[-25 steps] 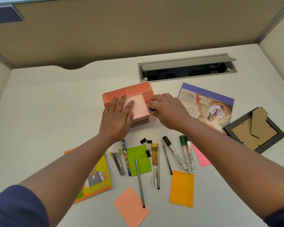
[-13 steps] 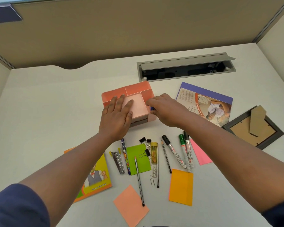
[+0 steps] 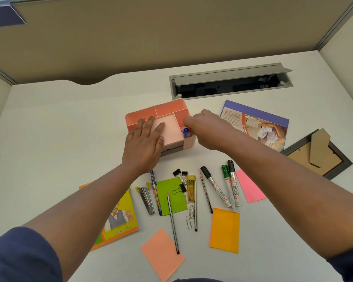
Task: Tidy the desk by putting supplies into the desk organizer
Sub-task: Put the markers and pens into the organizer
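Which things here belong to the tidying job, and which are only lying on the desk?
Job: desk organizer, blue-capped marker in it, markers, pencils, binder clips, sticky notes.
Lying about: picture frame, brochure, exercise notebook.

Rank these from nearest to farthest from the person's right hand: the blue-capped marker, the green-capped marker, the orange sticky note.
1. The blue-capped marker, right beside the right hand, in the organizer's right compartment.
2. The green-capped marker, on the desk below the wrist.
3. The orange sticky note, closest to the camera.

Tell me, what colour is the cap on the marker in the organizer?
Blue cap, seen in the head view.
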The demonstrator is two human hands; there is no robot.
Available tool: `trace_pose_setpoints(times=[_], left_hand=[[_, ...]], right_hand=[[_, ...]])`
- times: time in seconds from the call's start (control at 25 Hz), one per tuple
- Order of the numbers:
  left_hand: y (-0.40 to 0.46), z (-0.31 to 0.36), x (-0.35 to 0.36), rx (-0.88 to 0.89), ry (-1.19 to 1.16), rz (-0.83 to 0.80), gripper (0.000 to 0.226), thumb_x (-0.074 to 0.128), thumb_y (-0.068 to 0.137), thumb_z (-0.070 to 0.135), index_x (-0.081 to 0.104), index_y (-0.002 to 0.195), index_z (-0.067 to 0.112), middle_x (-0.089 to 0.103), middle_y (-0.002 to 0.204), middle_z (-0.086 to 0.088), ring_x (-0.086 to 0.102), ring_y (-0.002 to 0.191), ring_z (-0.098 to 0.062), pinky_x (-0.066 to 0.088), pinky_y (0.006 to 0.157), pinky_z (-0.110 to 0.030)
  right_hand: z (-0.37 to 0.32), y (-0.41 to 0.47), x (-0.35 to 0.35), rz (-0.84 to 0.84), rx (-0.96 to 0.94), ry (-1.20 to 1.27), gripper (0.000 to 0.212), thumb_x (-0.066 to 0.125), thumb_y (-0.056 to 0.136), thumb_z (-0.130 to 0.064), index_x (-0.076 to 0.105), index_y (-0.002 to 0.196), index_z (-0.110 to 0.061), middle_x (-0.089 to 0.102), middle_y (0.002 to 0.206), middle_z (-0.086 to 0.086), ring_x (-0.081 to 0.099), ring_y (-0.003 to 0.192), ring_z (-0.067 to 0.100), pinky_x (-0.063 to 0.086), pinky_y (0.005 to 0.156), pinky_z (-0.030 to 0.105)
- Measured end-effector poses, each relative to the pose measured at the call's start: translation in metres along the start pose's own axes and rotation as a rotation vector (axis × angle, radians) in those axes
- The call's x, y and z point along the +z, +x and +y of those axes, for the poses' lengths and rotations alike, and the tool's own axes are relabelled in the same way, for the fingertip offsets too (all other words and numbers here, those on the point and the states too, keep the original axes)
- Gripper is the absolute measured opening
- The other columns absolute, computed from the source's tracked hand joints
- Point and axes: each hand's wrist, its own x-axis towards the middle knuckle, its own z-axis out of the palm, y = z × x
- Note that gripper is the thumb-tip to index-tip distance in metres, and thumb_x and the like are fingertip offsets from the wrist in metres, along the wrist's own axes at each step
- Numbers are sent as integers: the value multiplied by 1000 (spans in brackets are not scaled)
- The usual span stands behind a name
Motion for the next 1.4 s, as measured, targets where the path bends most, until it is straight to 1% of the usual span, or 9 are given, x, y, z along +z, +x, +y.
trace_pose_setpoints(times=[0.24,0.48,0.64,0.72,0.8,0.92,1.12,1.24,1.4], left_hand=[[0,0,0,-4,6,-1,58,12,102,51,26,156,33,10,169,1,6,155,-27,18,120,-51],[0,0,0,-1,11,-3,59,12,102,51,26,156,33,11,168,0,7,154,-28,18,120,-52],[0,0,0,0,19,0,59,11,102,51,26,156,33,11,168,0,7,154,-28,18,120,-51],[0,-1,0,-2,20,-1,59,11,102,51,26,156,33,11,168,0,7,154,-28,18,120,-51],[0,-1,0,-2,14,-1,59,11,101,51,26,156,33,11,168,0,7,154,-28,18,120,-51],[0,0,0,0,7,1,60,11,101,52,27,156,33,11,168,0,7,154,-28,18,119,-52],[0,0,0,-1,5,1,59,11,102,51,26,156,33,12,168,0,7,155,-28,17,120,-52],[-1,0,0,-4,6,-4,60,10,101,52,25,156,33,11,168,0,6,155,-28,17,120,-52],[-1,1,0,-2,6,-2,61,10,101,52,26,156,33,11,168,0,7,155,-28,18,120,-52]], right_hand=[[-7,1,-5,-48,15,-62,23,57,96,-11,56,118,-18,58,101,7,50,95,22,39,65,29],[1,-1,14,-15,-2,107,24,55,93,-2,58,110,-19,61,102,2,52,93,24,50,76,37],[3,1,21,60,-4,217,9,51,101,-15,54,106,-21,60,104,-1,49,93,23,47,75,38],[3,1,19,100,-10,232,10,48,102,-15,50,108,-22,55,105,-2,44,93,20,41,72,35],[4,-1,16,119,-26,217,13,49,101,-15,49,112,-23,53,107,-3,43,94,19,43,74,35],[5,-3,13,94,-42,247,13,51,101,-18,51,114,-20,53,112,0,45,97,21,46,81,39],[3,-6,20,36,-34,330,19,50,100,-22,47,119,-22,51,112,-1,42,103,23,35,78,33],[1,-6,25,61,-38,306,26,53,99,-30,48,124,-25,51,117,-3,38,107,20,36,84,33],[2,-1,27,106,-33,302,22,49,103,-35,51,122,-24,53,114,-2,40,106,20,37,83,33]])
